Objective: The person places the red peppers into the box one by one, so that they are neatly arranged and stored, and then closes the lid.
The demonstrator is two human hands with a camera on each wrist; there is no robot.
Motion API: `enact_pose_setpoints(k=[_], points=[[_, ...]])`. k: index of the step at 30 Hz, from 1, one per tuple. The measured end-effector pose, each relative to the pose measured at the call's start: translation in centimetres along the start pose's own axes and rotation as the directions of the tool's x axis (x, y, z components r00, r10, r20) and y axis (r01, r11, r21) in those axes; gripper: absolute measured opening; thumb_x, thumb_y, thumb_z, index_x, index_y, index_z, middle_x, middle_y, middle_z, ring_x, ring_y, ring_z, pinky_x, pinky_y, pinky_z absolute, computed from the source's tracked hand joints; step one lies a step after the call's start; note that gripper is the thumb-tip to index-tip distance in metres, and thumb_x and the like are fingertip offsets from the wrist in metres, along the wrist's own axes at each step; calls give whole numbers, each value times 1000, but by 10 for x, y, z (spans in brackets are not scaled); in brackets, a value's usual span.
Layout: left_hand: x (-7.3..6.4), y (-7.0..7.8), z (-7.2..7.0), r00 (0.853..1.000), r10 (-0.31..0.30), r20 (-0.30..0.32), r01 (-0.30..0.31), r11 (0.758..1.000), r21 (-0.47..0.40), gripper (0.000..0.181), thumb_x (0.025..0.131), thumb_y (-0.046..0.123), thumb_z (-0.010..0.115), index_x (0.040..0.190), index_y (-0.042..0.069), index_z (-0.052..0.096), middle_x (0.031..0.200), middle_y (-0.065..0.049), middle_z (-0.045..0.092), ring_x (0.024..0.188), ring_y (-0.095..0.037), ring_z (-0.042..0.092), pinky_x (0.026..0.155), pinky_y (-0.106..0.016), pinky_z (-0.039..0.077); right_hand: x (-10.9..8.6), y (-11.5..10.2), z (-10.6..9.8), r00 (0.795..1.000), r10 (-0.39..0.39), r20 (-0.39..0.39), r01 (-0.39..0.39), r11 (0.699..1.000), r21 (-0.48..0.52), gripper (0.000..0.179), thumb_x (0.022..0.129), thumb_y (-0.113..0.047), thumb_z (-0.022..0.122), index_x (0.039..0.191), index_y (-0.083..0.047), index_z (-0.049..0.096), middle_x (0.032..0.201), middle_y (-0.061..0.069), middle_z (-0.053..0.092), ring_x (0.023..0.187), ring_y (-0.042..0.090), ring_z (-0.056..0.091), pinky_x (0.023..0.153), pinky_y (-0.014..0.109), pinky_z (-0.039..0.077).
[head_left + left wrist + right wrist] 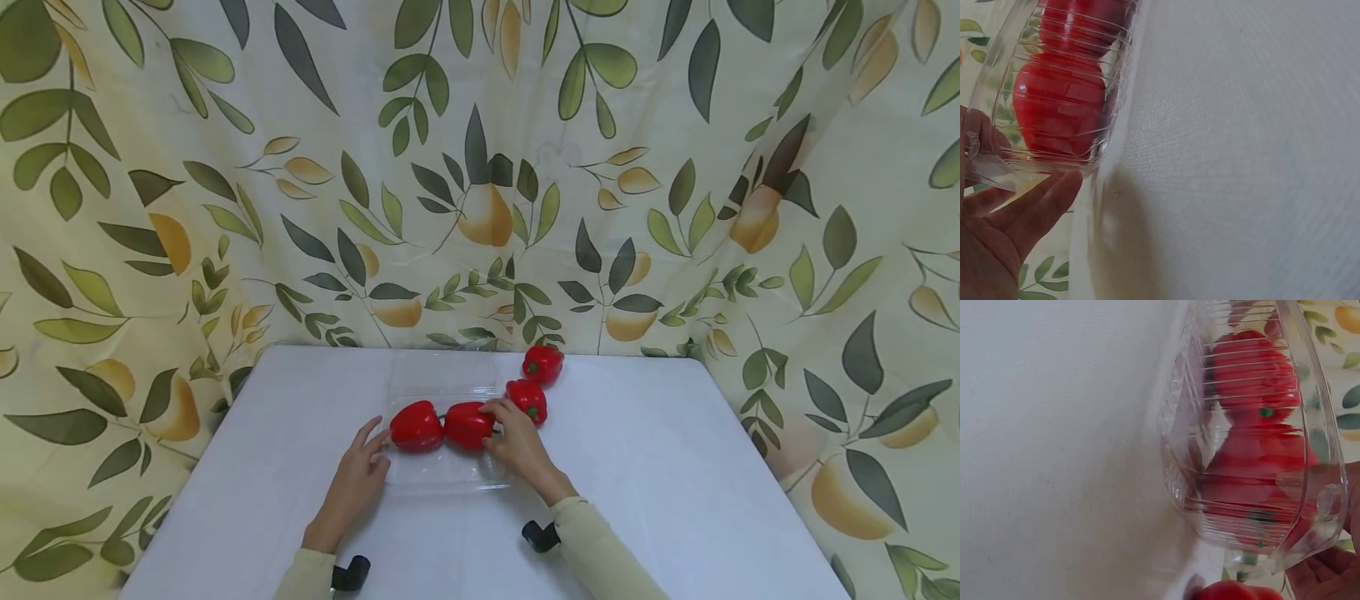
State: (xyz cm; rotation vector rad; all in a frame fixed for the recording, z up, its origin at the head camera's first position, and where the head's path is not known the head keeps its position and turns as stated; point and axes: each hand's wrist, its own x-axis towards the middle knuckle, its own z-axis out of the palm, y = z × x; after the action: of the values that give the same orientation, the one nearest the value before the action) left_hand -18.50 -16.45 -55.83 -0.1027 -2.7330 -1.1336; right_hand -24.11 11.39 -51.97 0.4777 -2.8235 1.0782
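A clear plastic clamshell container [450, 477] lies opened out on the table, with two red bell peppers side by side in its near half. My right hand [517, 442] holds the right-hand bell pepper [467, 427] by its right end, fingertips on top and thumb in front. Left of it sits the other bell pepper [416, 427]. At the container's left side, my left hand [358, 477] touches the rim and end wall with extended fingers. Ribbed clear walls cover both peppers in the wrist views, and the right fingertips are partly hidden there.
Two more red bell peppers lie to the right of the container: one [529, 402] just behind my right hand, another [543, 364] near the table's back edge. The white-covered table [645, 467] ends at a leaf-patterned curtain [480, 167].
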Motion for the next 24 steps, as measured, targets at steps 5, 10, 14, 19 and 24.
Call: enact_pose_setpoints(k=[5, 10, 14, 19, 24], points=[[1, 1, -1, 1000, -1, 11, 1, 1000, 2, 47, 92, 9, 61, 139, 6, 55, 154, -6, 41, 120, -26, 63, 96, -40, 55, 0, 0, 1, 1000, 12, -21, -12, 1000, 18, 59, 70, -6, 85, 123, -16, 62, 129, 6, 60, 118, 27, 59, 92, 44, 59], [2, 1, 0, 1000, -5, 11, 5, 1000, -1, 47, 92, 9, 61, 138, 6, 56, 154, -6, 41, 118, -26, 64, 94, -39, 57, 0, 1, 0, 999, 31, -42, -29, 999, 32, 58, 70, -8, 85, 123, -16, 62, 128, 6, 61, 115, 27, 60, 90, 43, 59], [3, 1, 0, 1000, -1, 5, 1, 1000, 0, 47, 91, 8, 62, 138, 6, 56, 153, -6, 42, 119, -26, 64, 95, -40, 56, 0, 1, 0, 998, 48, -34, -47, 998, 39, 56, 72, -10, 85, 123, -17, 63, 129, 6, 62, 115, 28, 61, 90, 43, 59], [3, 2, -1, 1000, -3, 6, 3, 1000, -8, 47, 92, 8, 61, 138, 6, 56, 153, -7, 42, 120, -27, 63, 97, -41, 54, 0, 2, 0, 998, 62, -23, -60, 996, 69, 56, 72, -11, 85, 123, -19, 62, 130, 4, 61, 120, 27, 58, 92, 44, 58], [3, 2, -1, 1000, -8, 10, 8, 1000, -13, 47, 92, 7, 61, 139, 5, 55, 154, -8, 41, 120, -28, 63, 97, -42, 54, -2, 1, -1, 998, 47, -41, -43, 995, 92, 54, 72, -11, 85, 121, -19, 63, 129, 4, 61, 119, 26, 58, 91, 44, 59]])
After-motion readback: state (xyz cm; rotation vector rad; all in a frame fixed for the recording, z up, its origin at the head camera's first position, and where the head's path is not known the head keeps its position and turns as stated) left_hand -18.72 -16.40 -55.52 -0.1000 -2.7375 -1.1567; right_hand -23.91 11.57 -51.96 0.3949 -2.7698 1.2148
